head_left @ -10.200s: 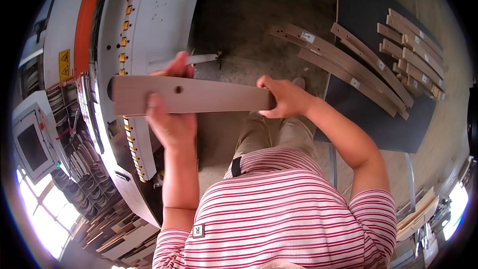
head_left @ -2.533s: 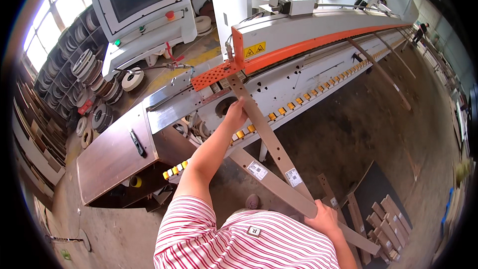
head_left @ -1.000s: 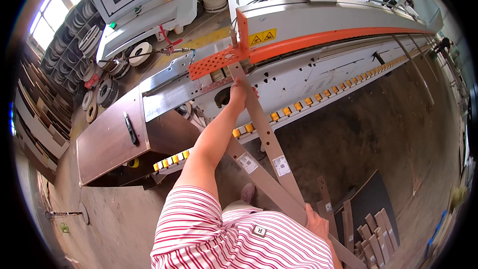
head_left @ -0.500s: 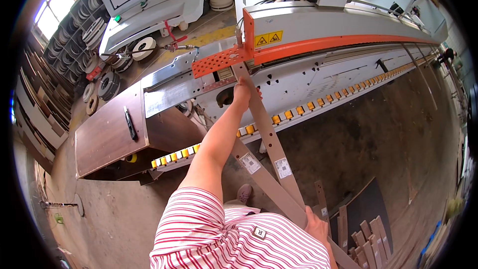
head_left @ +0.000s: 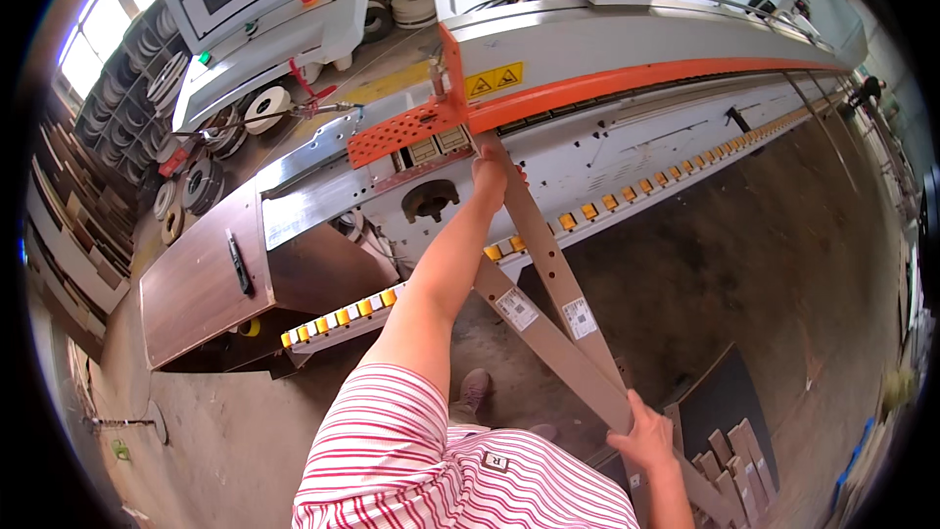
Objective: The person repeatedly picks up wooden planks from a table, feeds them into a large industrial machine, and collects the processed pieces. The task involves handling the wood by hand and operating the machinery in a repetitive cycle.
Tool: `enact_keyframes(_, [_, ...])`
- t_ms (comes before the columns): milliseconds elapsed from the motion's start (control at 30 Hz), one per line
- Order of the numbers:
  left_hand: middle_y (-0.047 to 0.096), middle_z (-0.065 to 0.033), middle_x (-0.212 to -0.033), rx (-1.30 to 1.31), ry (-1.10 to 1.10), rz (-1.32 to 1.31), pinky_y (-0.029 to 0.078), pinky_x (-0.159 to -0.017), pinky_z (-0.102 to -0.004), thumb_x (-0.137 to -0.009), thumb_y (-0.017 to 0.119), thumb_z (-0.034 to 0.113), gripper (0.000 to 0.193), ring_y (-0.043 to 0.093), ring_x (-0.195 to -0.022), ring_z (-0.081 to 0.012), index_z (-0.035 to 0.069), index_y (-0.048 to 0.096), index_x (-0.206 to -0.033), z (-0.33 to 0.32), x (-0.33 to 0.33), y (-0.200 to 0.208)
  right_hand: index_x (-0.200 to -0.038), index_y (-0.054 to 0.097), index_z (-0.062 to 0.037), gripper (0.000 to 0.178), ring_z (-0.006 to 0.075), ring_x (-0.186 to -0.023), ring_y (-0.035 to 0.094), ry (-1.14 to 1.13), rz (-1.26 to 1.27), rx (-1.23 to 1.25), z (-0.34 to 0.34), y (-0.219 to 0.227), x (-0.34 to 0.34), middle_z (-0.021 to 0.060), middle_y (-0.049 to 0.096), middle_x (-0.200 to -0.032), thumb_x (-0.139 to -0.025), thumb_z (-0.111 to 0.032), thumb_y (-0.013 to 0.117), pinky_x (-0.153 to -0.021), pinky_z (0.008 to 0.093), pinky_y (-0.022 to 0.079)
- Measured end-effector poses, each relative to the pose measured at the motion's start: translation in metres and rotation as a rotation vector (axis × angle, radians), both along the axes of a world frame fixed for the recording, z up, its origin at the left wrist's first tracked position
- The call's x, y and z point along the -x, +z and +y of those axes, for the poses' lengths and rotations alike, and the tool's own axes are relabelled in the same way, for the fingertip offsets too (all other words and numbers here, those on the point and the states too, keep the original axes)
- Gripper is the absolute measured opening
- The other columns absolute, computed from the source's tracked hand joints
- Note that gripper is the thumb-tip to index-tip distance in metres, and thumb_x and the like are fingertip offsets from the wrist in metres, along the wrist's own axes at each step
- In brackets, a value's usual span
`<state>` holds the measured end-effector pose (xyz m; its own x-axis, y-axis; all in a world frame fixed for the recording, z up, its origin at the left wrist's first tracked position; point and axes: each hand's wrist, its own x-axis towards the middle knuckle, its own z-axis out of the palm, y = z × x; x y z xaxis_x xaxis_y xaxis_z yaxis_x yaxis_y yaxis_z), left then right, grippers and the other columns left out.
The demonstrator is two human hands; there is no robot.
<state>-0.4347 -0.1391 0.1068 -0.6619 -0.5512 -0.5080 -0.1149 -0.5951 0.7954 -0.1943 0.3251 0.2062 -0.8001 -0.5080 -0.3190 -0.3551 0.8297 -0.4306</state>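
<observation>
My left hand [head_left: 491, 178] is wrapped around the far end of a long brown board strip [head_left: 536, 233], just below the orange guard [head_left: 409, 134] of a long machine. This strip has small dark holes and a white label, and it slants down toward me on the right. At its near end, my right hand [head_left: 648, 431] grips it where it meets a second brown strip [head_left: 560, 355], also labelled. The second strip crosses behind or beneath the hand and runs down to the lower right. Whether the right hand holds both strips, I cannot tell.
Yellow rollers [head_left: 588, 211] line the machine's near rail. A brown cabinet [head_left: 203, 279] with a utility knife [head_left: 238, 263] on top stands left. Several short strips [head_left: 732, 470] lean near a dark panel [head_left: 729, 402] at lower right. A control console [head_left: 269, 15] and band rolls [head_left: 267, 110] are behind.
Held by both hands, the holed strip has shifted right along the machine, away from the orange guard's corner. My right hand has moved up and right. The whole view has turned slightly.
</observation>
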Motion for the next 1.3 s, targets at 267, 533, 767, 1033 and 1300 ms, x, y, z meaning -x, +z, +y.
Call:
enact_keyframes(267, [0.063,-0.0188,-0.115,0.343,-0.306,0.008,0.051,-0.087,-0.0416,-0.103,0.044,0.045,0.047,0.063,-0.102,-0.0270,0.003,0.046,-0.125,-0.007,-0.018,0.007,-0.141,0.039,-0.0013,0.087,0.0398,-0.093,0.067,-0.055,0.368,-0.125,0.020,0.020,0.011,0.0230,0.063,-0.118,-0.068,-0.019,0.082,-0.079,0.0477,0.056])
enact_keyframes(533, [0.063,-0.0112,-0.111,-0.199,-0.484,0.302,0.049,-0.094,-0.0398,-0.100,0.057,0.033,0.034,0.061,-0.104,-0.0227,0.002,0.056,-0.113,0.135,-0.220,0.032,-0.113,0.048,-0.0047,0.057,0.0420,-0.088,0.068,-0.107,0.174,-0.138,-0.049,0.026,-0.016,0.0245,0.068,-0.097,-0.072,-0.033,0.075,-0.078,0.0509,0.054])
enact_keyframes(767, [0.068,-0.0088,-0.091,0.195,-0.155,0.158,0.057,-0.066,-0.0323,-0.096,0.064,0.025,0.028,0.068,-0.076,-0.0194,-0.002,0.062,-0.103,0.049,-0.191,0.018,-0.109,0.047,-0.0035,0.054,0.0446,-0.092,0.066,-0.094,-0.029,-0.055,-0.067,-0.002,-0.063,0.0269,0.068,-0.096,-0.073,-0.036,0.070,-0.082,0.0521,0.052])
enact_keyframes(1033, [0.064,-0.0082,-0.086,0.266,-0.129,0.016,0.050,-0.057,-0.0338,-0.097,0.063,0.029,0.029,0.064,-0.071,-0.0171,0.002,0.055,-0.105,-0.057,-0.130,-0.020,-0.104,0.047,-0.0011,0.053,0.0429,-0.084,0.068,-0.147,0.013,0.039,-0.079,-0.032,-0.083,0.0246,0.069,-0.090,-0.077,-0.040,0.071,-0.074,0.0499,0.054])
enact_keyframes(1300, [0.060,-0.0159,-0.091,-0.077,-0.049,0.219,0.059,-0.064,-0.0457,-0.105,0.035,0.045,0.041,0.063,-0.069,-0.0275,0.006,0.039,-0.119,-0.046,-0.112,-0.004,-0.106,0.047,0.0015,0.054,0.0442,-0.089,0.067,-0.135,-0.036,0.060,-0.111,-0.024,-0.067,0.0275,0.068,-0.095,-0.079,-0.039,0.071,-0.079,0.0489,0.053])
